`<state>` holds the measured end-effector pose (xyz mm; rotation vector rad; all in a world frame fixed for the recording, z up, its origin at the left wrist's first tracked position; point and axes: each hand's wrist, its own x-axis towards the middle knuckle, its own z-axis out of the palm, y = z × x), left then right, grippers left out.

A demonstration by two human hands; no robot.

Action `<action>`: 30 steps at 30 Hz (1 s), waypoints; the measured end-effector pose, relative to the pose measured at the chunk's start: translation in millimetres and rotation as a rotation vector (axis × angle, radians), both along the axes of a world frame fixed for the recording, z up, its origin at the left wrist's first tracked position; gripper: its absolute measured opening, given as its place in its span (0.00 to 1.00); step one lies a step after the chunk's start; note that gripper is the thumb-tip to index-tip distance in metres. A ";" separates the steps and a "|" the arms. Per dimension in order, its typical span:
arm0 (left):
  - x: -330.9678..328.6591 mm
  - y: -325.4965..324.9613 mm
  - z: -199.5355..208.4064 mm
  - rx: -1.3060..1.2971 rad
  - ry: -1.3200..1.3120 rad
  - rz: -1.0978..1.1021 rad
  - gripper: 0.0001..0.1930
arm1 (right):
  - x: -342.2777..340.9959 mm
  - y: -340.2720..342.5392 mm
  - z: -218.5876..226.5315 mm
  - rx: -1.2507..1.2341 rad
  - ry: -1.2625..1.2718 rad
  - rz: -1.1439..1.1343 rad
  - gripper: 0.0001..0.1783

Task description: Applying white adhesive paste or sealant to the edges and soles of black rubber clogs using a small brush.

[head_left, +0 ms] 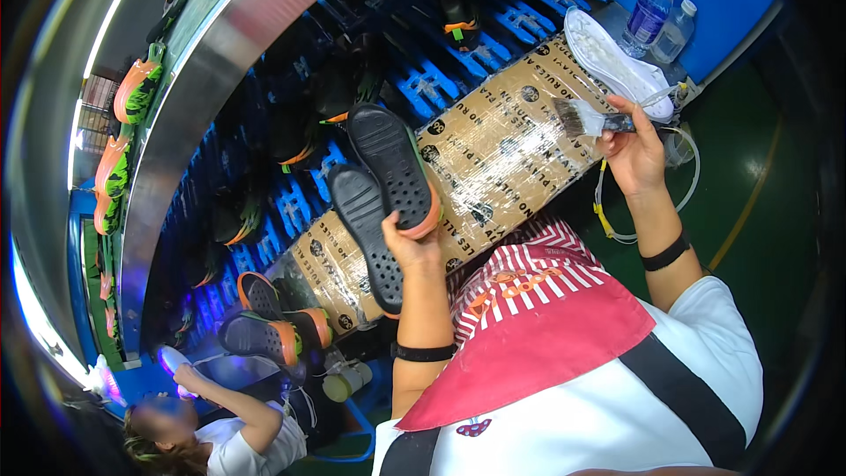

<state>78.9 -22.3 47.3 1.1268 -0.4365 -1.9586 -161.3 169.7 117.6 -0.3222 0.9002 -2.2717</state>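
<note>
Left hand [412,247] gripped two dark soles [381,185] over the surface's [511,137] near edge; right hand [633,152] clenched brush [589,117]. Brushing step, I'd judge; next needs bristles on sole.

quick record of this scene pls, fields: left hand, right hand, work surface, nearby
left hand: grips two dark shoe soles, treads up, one with an orange edge
right hand: holds a brush, bristles pointing left
work surface: film-wrapped cardboard board
nearby: white dish, two water bottles, blue racks, co-worker's hand
</note>
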 end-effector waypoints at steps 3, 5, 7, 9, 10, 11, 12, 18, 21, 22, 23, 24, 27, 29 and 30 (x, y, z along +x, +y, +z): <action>24.1 -3.7 0.3 -0.035 -0.057 0.033 0.27 | 0.6 -1.2 -4.5 -0.003 0.013 0.042 0.23; 38.3 -3.1 -1.8 -0.083 -0.048 0.078 0.28 | 0.3 0.5 -4.6 -0.012 0.022 0.044 0.23; 56.4 0.6 1.5 -0.101 0.015 0.086 0.28 | -1.1 1.9 -4.9 -0.019 0.033 0.044 0.23; 76.3 3.5 3.0 -0.099 0.003 0.058 0.28 | -2.5 3.3 -5.4 0.000 0.055 0.045 0.23; 86.1 10.1 3.6 -0.101 -0.027 0.041 0.28 | -2.3 2.2 -6.0 -0.001 0.058 0.047 0.23; 92.1 18.6 3.8 -0.119 -0.041 0.014 0.28 | -1.9 0.8 -8.4 -0.002 0.061 0.066 0.23; 96.0 29.5 4.0 -0.137 -0.054 -0.014 0.27 | -1.5 -0.3 -9.0 -0.004 0.066 0.086 0.23; 87.0 73.2 16.0 0.206 0.477 -0.049 0.35 | 8.7 -18.1 1.0 -0.010 -0.117 0.177 0.18; 85.4 69.9 5.9 0.209 0.547 -0.062 0.33 | 14.9 -27.4 10.5 0.097 -0.054 0.215 0.18; 86.8 66.5 0.3 0.217 0.547 -0.064 0.33 | 14.2 -28.5 12.2 0.103 -0.055 0.211 0.18; 87.5 59.2 -5.2 0.168 0.518 -0.144 0.32 | 11.2 -29.4 15.1 0.145 0.114 0.238 0.17; 86.9 52.7 -8.0 0.119 0.489 -0.224 0.31 | 7.1 -31.3 19.1 0.188 0.282 0.264 0.17; 74.2 61.3 11.2 0.105 0.526 -0.267 0.32 | -20.4 -43.0 38.3 0.188 0.318 0.285 0.16; 70.9 60.5 2.6 0.079 0.536 -0.295 0.36 | -53.6 -49.8 54.4 0.100 0.274 0.324 0.19; 71.2 58.4 -4.7 0.083 0.490 -0.296 0.37 | -67.4 -54.2 62.8 0.060 0.347 0.333 0.20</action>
